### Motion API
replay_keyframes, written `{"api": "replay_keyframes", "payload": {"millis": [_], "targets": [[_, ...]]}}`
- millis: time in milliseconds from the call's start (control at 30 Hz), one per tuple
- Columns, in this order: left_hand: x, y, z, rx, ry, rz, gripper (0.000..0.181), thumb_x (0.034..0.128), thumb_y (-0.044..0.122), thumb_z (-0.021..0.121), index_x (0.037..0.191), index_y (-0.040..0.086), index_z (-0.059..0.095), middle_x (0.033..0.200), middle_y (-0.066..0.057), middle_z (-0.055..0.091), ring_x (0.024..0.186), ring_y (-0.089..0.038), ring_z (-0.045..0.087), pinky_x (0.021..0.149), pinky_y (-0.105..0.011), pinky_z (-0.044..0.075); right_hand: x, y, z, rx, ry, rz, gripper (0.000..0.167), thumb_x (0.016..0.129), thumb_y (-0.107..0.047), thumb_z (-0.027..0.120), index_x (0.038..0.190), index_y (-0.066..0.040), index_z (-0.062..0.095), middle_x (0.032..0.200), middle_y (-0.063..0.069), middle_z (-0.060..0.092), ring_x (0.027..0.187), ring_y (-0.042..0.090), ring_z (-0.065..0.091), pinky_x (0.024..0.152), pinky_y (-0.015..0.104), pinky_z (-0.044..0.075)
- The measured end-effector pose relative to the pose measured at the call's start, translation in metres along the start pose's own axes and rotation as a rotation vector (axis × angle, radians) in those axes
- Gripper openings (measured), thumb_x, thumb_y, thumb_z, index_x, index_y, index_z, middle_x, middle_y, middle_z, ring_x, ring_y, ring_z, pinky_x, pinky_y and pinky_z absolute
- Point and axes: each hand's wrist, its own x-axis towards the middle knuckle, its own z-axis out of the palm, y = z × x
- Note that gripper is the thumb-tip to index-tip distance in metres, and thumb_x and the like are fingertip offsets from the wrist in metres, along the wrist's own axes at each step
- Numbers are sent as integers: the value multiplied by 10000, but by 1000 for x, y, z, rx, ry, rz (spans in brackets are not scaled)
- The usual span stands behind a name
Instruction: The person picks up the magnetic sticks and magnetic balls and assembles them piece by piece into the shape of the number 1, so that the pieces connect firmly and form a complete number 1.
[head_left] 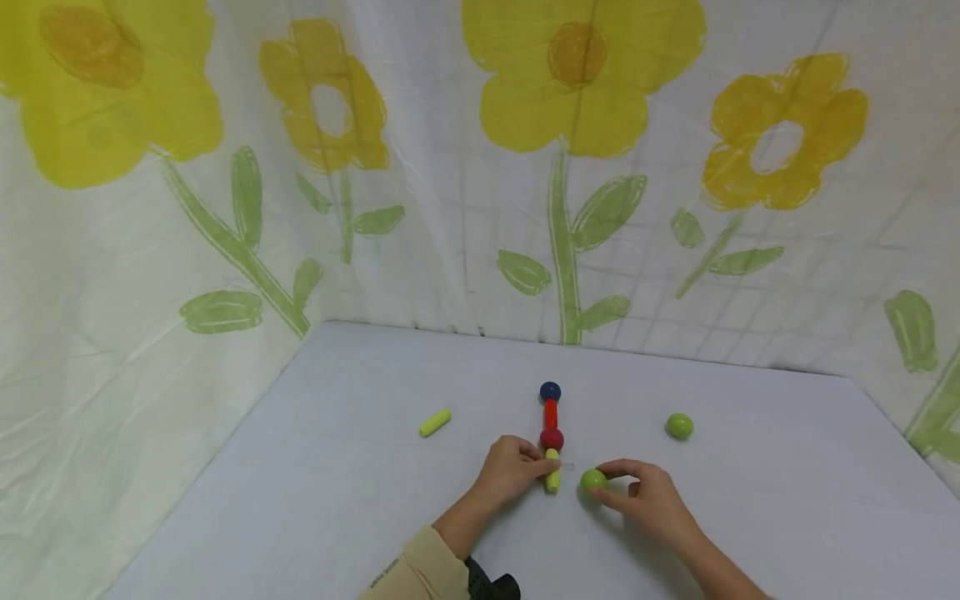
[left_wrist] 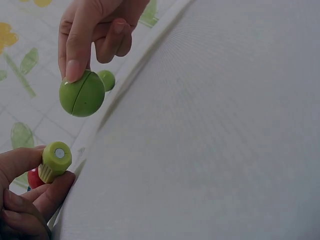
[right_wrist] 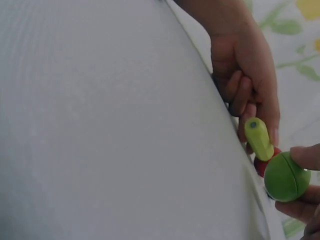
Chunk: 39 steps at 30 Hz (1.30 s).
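Observation:
My left hand [head_left: 512, 468] pinches a yellow-green magnetic rod [head_left: 552, 479], whose near end shows a round metallic disc in the left wrist view. The rod's far end meets a red ball [head_left: 551, 439]. Beyond that ball, a red rod [head_left: 551, 413] and a dark blue ball [head_left: 550, 391] continue the line on the table. Between thumb and fingers, my right hand [head_left: 651, 500] holds a green ball [left_wrist: 82, 94] with a seam around it. This ball is to the right of the yellow-green rod and apart from it in the head view.
A second yellow-green rod [head_left: 435, 422] lies to the left on the white table [head_left: 337, 500]. Another green ball [head_left: 680, 426] rests at the right, beyond my right hand. Behind the table's far edge hangs a pale curtain [head_left: 435, 250] painted with yellow flowers.

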Motion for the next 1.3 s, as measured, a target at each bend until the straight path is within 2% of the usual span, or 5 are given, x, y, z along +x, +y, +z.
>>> {"api": "replay_keyframes", "payload": {"millis": [200,567,800,1033,1300], "targets": [[-1,2,-2,-1,-2,6,244,780,278,745,775,40,692,664,4,626,608,-89,522,546,-215,416,-1,0,11,32,-52,-69,366,736,-276,775,1020,-62,686,1020,78,693,462,17,283,449,178,284],[-1,1,-1,-9,-1,19,238,782,259,742,775,26,695,670,-6,644,602,-83,525,543,-210,423,-5,-7,27,56,-108,-126,370,744,-282,769,1022,-52,683,1006,82,693,445,5,293,435,173,284],[-1,0,-2,-14,1,27,238,780,257,743,776,24,695,664,-1,635,600,-84,518,530,-212,408,-7,-16,33,43,-142,-75,380,741,-275,772,1042,-58,686,982,44,695,486,44,336,460,180,292],[-1,0,-2,-18,-2,27,238,781,256,742,782,23,694,672,-6,644,603,-83,531,538,-211,420,-7,-16,39,42,-111,-101,376,727,-274,784,1013,-50,687,955,44,698,477,28,334,449,183,293],[-1,-1,-2,-20,-6,37,237,787,255,738,784,21,695,674,-11,651,606,-79,538,547,-208,432,-6,-16,44,45,-48,-94,337,702,-258,804,967,-84,687,931,23,700,524,37,369,467,192,317]]}}
